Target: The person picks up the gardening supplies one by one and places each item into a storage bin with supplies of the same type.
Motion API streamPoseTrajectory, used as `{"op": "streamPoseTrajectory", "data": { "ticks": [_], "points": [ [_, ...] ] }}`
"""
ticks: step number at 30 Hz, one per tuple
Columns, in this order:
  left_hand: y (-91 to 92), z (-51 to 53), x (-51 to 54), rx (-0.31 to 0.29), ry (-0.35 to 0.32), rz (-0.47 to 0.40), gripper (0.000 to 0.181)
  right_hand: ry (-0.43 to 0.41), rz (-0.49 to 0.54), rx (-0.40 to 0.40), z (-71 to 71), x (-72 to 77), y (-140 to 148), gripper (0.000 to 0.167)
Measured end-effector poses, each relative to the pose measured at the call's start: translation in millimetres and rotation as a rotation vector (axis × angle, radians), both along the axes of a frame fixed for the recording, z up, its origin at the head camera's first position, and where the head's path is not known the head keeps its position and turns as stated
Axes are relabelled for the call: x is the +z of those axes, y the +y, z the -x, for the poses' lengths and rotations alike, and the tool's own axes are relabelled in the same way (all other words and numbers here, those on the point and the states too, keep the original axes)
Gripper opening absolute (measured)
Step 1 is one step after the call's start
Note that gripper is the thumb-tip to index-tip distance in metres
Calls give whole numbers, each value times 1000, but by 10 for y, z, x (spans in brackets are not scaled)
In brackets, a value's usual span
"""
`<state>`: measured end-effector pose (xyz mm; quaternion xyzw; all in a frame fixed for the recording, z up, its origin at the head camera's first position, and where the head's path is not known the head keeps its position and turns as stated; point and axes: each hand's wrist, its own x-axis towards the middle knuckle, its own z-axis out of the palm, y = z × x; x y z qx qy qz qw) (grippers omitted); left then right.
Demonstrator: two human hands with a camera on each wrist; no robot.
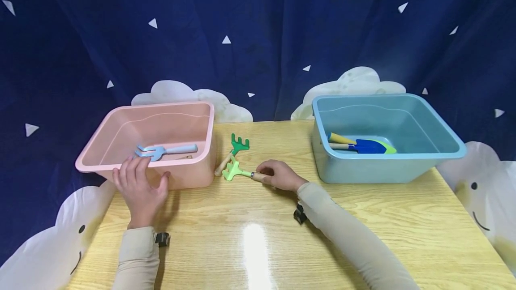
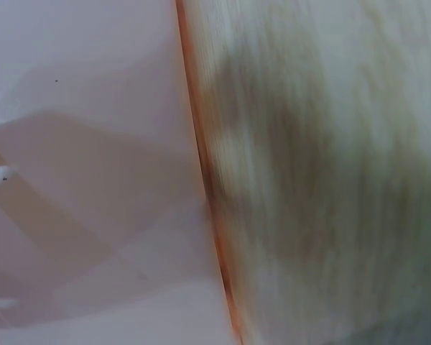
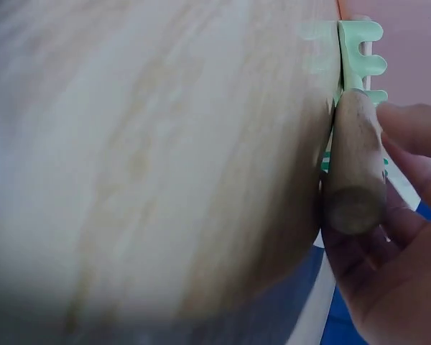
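My right hand (image 1: 283, 175) pinches the wooden handle of a light green toy rake (image 1: 231, 170) just above the table. In the right wrist view the thumb lies along one side of the handle (image 3: 355, 162), fingers on the other. Beside it lies a dark green toy rake (image 1: 239, 144), its wooden handle partly behind the light green head. My left hand (image 1: 141, 189) holds the front rim of a pink bin (image 1: 193, 176), fingers over the rim and thumb outside. Inside that bin is a light blue hand fork (image 1: 181, 149). The left wrist view shows only bin wall and table.
A blue bin (image 1: 363, 169) stands at the right, holding a blue trowel (image 1: 368, 147), a yellow handle (image 1: 340, 138) and a yellow-green edge beneath. Both bins sit on a wooden table (image 1: 217, 236). A dark blue curtain (image 1: 258, 12) with white clouds hangs behind.
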<state>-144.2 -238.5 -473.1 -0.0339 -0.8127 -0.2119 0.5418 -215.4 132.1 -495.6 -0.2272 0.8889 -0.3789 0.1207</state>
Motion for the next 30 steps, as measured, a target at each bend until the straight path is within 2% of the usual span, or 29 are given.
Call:
{"op": "streamPoseTrajectory", "data": {
  "ticks": [2, 6, 10, 23, 30],
  "points": [
    [-2, -3, 0, 5, 5, -1, 55, 16, -27, 20, 0, 10, -19, 29],
    [-4, -15, 8, 6, 12, 1, 55, 112, -133, 72, -9, 48, -67, 31],
    [-12, -24, 18, -6, -8, 6, 55, 177, -209, 88, -18, 65, -97, 33],
    [-11, -24, -5, -11, -10, 13, 55, 127, -206, 96, 4, 77, -31, 47],
    [-13, -16, 3, -12, -7, 5, 55, 179, -332, 145, -22, 129, -15, 47]
  ]
}}
